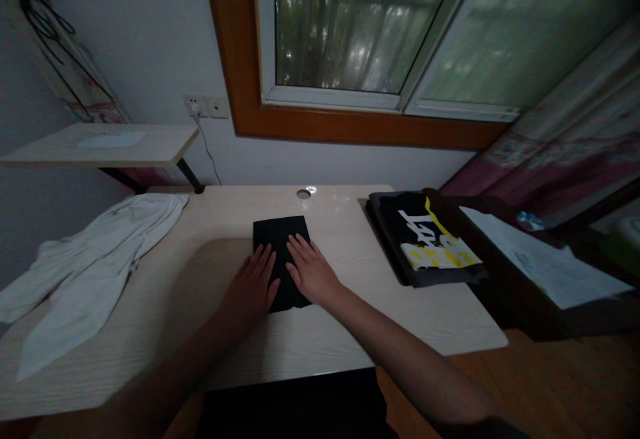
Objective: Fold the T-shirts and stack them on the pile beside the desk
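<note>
A black cloth [280, 229], folded into a neat rectangle, lies flat on the pale wood-grain table [345, 342]. My left hand [254, 286] rests on its left side, palm down with fingers stretched out. Across from it, my right hand [313, 269] lies flat on the right part of the cloth, fingers extended and slightly apart. Neither hand grips anything. Parts of the cloth are hidden under both palms, so I cannot tell what kind of garment it is.
Dark folded clothes [425, 239] with white and yellow print are stacked at the table's right. A crumpled white garment [107, 252] spreads over the left side, partly past a raised shelf [165, 146]. Behind the table are a wall socket [205, 106] and a window [360, 32].
</note>
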Action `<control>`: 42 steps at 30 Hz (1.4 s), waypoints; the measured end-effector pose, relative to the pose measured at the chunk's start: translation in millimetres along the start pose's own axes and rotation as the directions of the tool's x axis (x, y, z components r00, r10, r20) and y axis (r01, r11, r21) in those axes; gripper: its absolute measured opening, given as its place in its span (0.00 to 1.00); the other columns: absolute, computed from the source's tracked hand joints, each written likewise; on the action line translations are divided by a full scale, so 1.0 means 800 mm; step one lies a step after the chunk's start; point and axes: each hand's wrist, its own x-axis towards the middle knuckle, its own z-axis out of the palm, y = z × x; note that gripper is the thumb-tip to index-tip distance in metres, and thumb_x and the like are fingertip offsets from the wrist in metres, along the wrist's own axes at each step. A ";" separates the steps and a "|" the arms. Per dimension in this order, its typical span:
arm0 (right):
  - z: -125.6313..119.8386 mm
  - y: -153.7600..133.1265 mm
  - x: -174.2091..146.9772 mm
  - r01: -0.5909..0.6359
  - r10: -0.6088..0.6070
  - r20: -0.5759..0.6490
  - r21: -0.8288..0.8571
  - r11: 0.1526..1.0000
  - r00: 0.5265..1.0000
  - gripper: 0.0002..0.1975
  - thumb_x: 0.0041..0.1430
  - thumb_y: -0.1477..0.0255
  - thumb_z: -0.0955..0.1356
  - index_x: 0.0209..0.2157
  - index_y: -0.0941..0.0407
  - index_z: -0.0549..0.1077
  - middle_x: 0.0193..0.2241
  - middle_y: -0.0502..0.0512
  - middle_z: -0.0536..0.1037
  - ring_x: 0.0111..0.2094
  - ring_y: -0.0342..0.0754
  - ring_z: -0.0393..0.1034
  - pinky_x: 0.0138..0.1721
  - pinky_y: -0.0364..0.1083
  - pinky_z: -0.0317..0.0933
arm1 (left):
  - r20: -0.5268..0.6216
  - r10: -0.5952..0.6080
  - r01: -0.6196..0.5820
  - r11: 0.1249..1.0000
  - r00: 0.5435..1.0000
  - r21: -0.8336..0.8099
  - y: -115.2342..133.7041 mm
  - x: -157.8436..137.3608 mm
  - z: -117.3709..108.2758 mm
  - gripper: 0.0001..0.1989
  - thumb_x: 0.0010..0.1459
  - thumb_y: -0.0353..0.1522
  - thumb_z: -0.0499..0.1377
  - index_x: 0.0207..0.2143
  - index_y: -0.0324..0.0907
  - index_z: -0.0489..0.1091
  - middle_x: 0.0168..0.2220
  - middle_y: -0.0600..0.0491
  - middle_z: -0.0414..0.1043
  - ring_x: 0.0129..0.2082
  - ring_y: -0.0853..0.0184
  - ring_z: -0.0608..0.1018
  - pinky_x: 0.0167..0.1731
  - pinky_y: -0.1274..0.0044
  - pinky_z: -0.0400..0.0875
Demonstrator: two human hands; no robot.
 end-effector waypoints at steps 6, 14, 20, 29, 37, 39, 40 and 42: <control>-0.015 0.032 -0.026 0.008 -0.005 0.057 -0.059 0.998 0.998 0.30 0.74 0.62 0.57 0.71 0.59 0.52 0.72 0.59 0.49 0.72 0.53 0.43 0.71 0.61 0.43 | 0.039 0.013 -0.015 0.999 0.999 0.034 -0.011 -0.019 -0.007 0.31 0.71 0.41 0.44 0.71 0.36 0.51 0.73 0.42 0.46 0.73 0.55 0.51 0.68 0.57 0.55; -0.030 0.075 -0.062 -0.092 0.101 0.083 -0.108 0.990 0.991 0.27 0.73 0.64 0.56 0.70 0.58 0.57 0.71 0.59 0.53 0.72 0.54 0.46 0.70 0.61 0.43 | 0.088 0.016 -0.017 1.000 0.996 0.014 -0.035 -0.036 -0.014 0.28 0.72 0.42 0.44 0.71 0.46 0.51 0.73 0.49 0.48 0.71 0.55 0.56 0.67 0.55 0.55; -0.045 0.060 -0.040 -0.186 0.186 -0.022 -0.010 0.983 0.982 0.27 0.73 0.65 0.55 0.70 0.57 0.58 0.69 0.62 0.58 0.70 0.54 0.53 0.69 0.60 0.50 | 0.056 -0.040 0.040 0.999 0.998 -0.005 -0.053 -0.015 -0.022 0.27 0.73 0.40 0.41 0.70 0.46 0.54 0.72 0.51 0.51 0.72 0.57 0.54 0.69 0.54 0.51; -0.010 0.015 -0.016 0.005 -0.005 0.013 -0.014 1.000 1.000 0.30 0.72 0.61 0.60 0.69 0.61 0.58 0.71 0.62 0.53 0.72 0.57 0.45 0.70 0.61 0.47 | 0.051 0.036 -0.034 0.999 0.998 -0.041 -0.049 0.076 0.002 0.27 0.72 0.39 0.41 0.69 0.44 0.56 0.71 0.48 0.53 0.72 0.57 0.54 0.68 0.53 0.50; -0.014 0.021 -0.033 0.008 -0.007 0.017 -0.023 1.000 1.000 0.32 0.72 0.59 0.60 0.71 0.57 0.53 0.72 0.61 0.49 0.72 0.58 0.43 0.69 0.63 0.48 | 0.068 -0.075 0.076 0.997 0.995 -0.008 -0.086 0.118 0.020 0.27 0.71 0.39 0.41 0.70 0.45 0.55 0.71 0.48 0.53 0.72 0.53 0.54 0.66 0.51 0.54; -0.014 0.025 -0.039 0.014 -0.014 0.020 -0.025 1.000 1.000 0.33 0.72 0.59 0.61 0.71 0.57 0.52 0.72 0.60 0.48 0.72 0.58 0.44 0.69 0.63 0.48 | 0.040 -0.126 0.125 0.992 0.991 0.007 -0.096 0.119 0.022 0.27 0.71 0.38 0.41 0.69 0.45 0.57 0.71 0.48 0.55 0.71 0.52 0.56 0.66 0.51 0.53; -0.014 0.027 -0.042 0.018 -0.017 0.024 -0.029 0.999 1.000 0.33 0.72 0.58 0.60 0.72 0.57 0.51 0.72 0.60 0.47 0.72 0.58 0.44 0.70 0.62 0.48 | 0.013 -0.161 0.161 0.987 0.987 0.021 -0.101 0.119 0.023 0.27 0.71 0.38 0.41 0.68 0.45 0.58 0.70 0.48 0.56 0.71 0.51 0.56 0.66 0.50 0.52; -0.013 0.030 -0.049 0.027 -0.026 0.032 -0.037 0.999 0.999 0.34 0.72 0.58 0.60 0.72 0.59 0.50 0.72 0.61 0.46 0.72 0.57 0.44 0.70 0.61 0.47 | -0.051 -0.249 0.252 0.966 0.967 0.055 -0.112 0.117 0.023 0.26 0.71 0.37 0.41 0.67 0.45 0.61 0.70 0.47 0.56 0.71 0.50 0.56 0.66 0.47 0.49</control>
